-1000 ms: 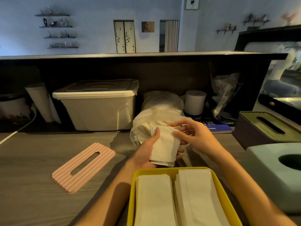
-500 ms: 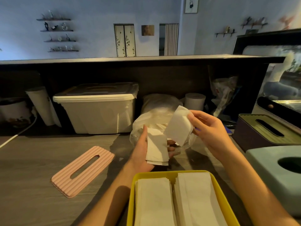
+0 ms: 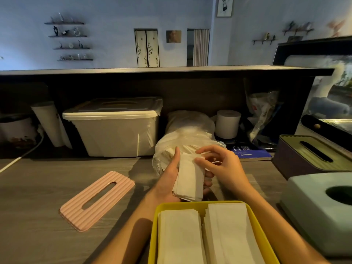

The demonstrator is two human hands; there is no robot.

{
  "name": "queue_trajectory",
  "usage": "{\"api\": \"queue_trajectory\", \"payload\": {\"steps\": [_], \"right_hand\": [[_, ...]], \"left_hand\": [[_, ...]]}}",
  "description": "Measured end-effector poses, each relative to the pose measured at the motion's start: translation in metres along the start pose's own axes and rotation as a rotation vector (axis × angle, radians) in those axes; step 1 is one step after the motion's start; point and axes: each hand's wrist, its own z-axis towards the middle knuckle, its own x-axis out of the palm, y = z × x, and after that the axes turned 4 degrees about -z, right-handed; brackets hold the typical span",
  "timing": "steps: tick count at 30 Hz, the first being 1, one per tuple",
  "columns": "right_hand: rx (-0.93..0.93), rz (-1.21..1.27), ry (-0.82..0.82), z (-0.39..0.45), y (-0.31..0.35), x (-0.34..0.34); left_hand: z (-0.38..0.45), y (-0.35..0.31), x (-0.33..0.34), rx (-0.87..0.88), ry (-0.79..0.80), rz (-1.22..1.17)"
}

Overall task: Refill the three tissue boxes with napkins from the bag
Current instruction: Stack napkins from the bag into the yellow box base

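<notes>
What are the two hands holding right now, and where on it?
The left hand grips a stack of napkins around its long sides, thumb along the left edge. The right hand pinches the stack's upper right corner.

Centre frame: left hand point(image 3: 169, 180) gripping a napkin stack point(image 3: 188, 180), right hand point(image 3: 222, 164) pinching its top, before the plastic bag point(image 3: 186, 134). Bottom: open yellow tissue box point(image 3: 154, 235), two stacks inside. Left: pink lid point(image 3: 97, 200) on counter point(image 3: 38, 206).

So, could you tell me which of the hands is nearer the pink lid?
Left. The left hand is right of the pink lid, holding napkins; the right hand is farther right.
</notes>
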Motion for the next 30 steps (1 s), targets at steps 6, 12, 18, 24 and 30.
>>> {"api": "queue_trajectory", "payload": {"steps": [6,12,18,24,30], "right_hand": [[0.015,-0.118,0.127,0.003,-0.005,0.001],[0.044,-0.053,0.171,0.005,-0.010,-0.005],[0.046,0.029,0.125,0.002,-0.026,0.009],[-0.140,-0.130,0.166,-0.003,-0.033,0.020],[-0.203,-0.274,0.235,-0.005,-0.040,0.025]], "left_hand": [[0.006,0.000,-0.007,-0.006,-0.012,0.104],[-0.004,-0.011,-0.016,0.258,-0.139,0.470],[0.004,-0.006,-0.033,0.564,-0.291,0.842],[0.012,0.008,-0.022,0.567,-0.379,0.720],[0.020,0.014,-0.027,0.551,-0.429,0.736]]}}
